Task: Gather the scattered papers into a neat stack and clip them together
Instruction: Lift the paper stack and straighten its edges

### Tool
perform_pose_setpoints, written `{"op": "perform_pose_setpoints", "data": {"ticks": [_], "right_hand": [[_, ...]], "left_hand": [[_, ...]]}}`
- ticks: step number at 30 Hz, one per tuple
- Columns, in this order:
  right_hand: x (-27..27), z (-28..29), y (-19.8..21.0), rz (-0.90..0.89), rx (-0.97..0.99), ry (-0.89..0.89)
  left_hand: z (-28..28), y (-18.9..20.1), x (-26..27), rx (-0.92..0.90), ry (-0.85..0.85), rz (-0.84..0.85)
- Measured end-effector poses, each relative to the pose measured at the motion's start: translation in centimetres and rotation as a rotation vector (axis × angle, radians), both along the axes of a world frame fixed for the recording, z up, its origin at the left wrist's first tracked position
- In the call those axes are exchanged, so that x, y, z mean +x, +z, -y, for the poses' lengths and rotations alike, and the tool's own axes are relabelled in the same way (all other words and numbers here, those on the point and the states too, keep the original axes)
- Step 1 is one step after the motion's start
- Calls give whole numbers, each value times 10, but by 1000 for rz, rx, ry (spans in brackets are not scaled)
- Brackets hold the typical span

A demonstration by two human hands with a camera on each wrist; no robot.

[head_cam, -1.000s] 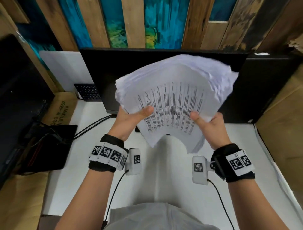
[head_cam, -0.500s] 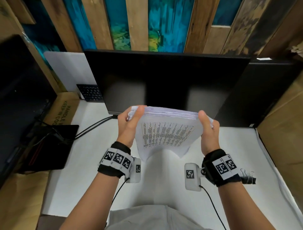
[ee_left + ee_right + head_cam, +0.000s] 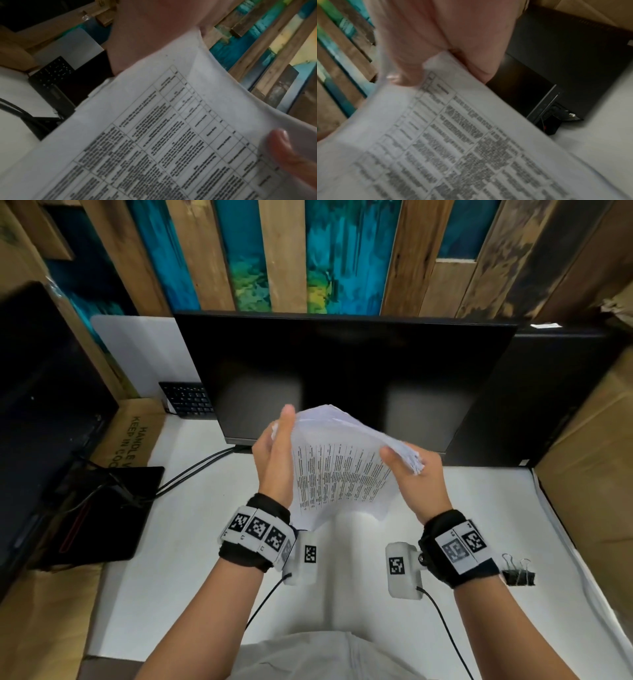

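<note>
A thick stack of printed papers (image 3: 342, 470) hangs above the white desk (image 3: 191, 559), tilted so its left side is higher. My left hand (image 3: 275, 457) holds the stack's left edge, thumb laid along the top sheet and fingers behind. At the right edge my right hand (image 3: 416, 481) grips it, thumb on the printed table. The sheet edges at the right corner are slightly fanned. Black binder clips (image 3: 519, 571) lie on the desk beside my right wrist. Both wrist views are filled by the printed sheet (image 3: 171, 135) (image 3: 453, 148) under a palm.
A dark monitor (image 3: 342, 371) stands just behind the papers, with a keyboard (image 3: 186, 398) leaning at its left. Cables (image 3: 191, 470) run to a black pad (image 3: 102, 515) on the left. Cardboard (image 3: 589, 467) walls the right side.
The stack came down from upright in front of the monitor to low over the desk, then tilted with its left side raised. The binder clips came into view.
</note>
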State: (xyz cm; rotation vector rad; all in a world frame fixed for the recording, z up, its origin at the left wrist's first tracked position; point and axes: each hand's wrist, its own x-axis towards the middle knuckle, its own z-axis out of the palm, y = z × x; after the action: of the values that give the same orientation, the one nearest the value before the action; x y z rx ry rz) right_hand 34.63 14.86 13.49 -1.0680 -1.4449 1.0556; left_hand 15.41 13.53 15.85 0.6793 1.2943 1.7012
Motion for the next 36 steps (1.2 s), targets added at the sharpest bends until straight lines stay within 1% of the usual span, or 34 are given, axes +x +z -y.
{"op": "perform_pose_setpoints", "data": {"ticks": [2,4,5,7,9,10,12,14,17,19,21,22,25,27,28,31,32,34,36], "right_hand": [[-8,-2,13,-64,42,-82],[-14,-2,33,-117,137,-116],[-16,-1,42,-145,187,-115],[-16,2,55,-213,258,-113],[-12,5,53,-224,272,-126],[-10,7,49,-190,244,-124],[-6,10,30,-104,104,-74],[1,11,12,-87,-34,-16],[15,6,1,-80,-127,25],[23,2,2,-5,-175,127],[26,1,2,77,-201,202],[28,0,0,90,-197,211],[31,-2,-4,25,-177,235],[26,-2,-5,31,-144,203],[21,-3,-4,41,-112,142],[5,-6,10,-13,-26,-51],[2,-6,16,-45,17,-75],[-1,-3,30,-73,128,-76],[2,0,39,-106,204,-63]], "left_hand": [[1,6,4,68,-80,-140],[2,16,8,156,-82,-265],[2,22,9,199,-51,-292],[4,31,9,279,23,-276],[5,26,5,310,68,-258],[6,20,2,278,66,-283],[7,3,-3,135,19,-327],[6,-14,-10,35,-56,-334],[2,-25,-24,-6,-154,-271],[-2,-26,-32,-42,-299,-252],[-6,-28,-36,-61,-416,-291],[-8,-28,-38,-54,-430,-297],[-12,-27,-42,-19,-451,-360],[-12,-26,-36,13,-499,-349],[-11,-25,-30,26,-486,-349],[-11,-17,-9,97,-311,-450],[-11,-11,-5,126,-241,-465],[-11,1,-3,211,-141,-423],[-8,8,-11,279,-138,-382]]}}
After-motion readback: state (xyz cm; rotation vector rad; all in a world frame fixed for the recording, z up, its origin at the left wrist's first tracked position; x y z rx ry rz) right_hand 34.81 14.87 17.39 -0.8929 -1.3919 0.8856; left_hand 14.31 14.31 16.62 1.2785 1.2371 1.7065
